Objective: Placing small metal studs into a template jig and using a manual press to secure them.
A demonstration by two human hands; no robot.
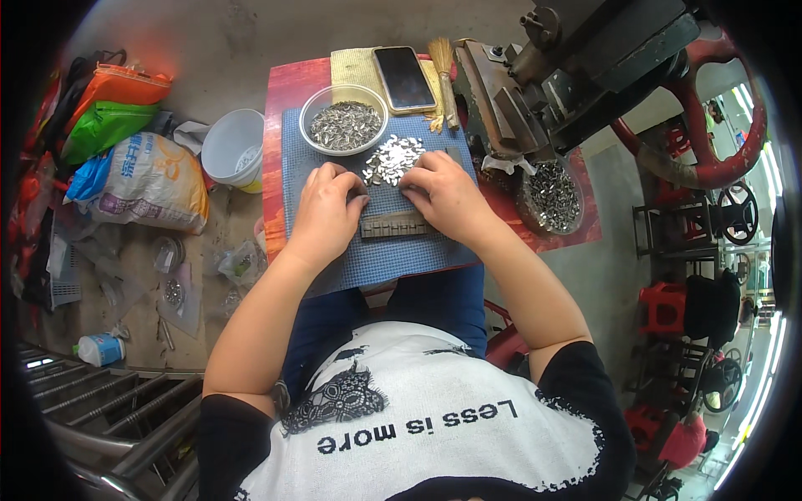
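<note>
A pile of small white and silvery pieces [394,159] lies on a blue woven mat [322,263]. My left hand [328,209] is at the pile's left, fingers curled and thumb drawn in close to them; anything between the tips is too small to make out. At the pile's right edge, my right hand [447,194] has its thumb and fingers bent together, the tips touching the pieces. Whatever they pinch is hidden. Between my wrists rests a dark metal bar with slots [393,227]. Beyond the left hand stands a clear round bowl [305,113] full of small metal pieces.
A phone [404,78] and a straw brush [443,71] lie at the table's far side. To the right stands a dark hand press with a red wheel [697,125], above another tub of metal pieces [551,198]. A white bucket [234,149] and stuffed bags [142,184] are left.
</note>
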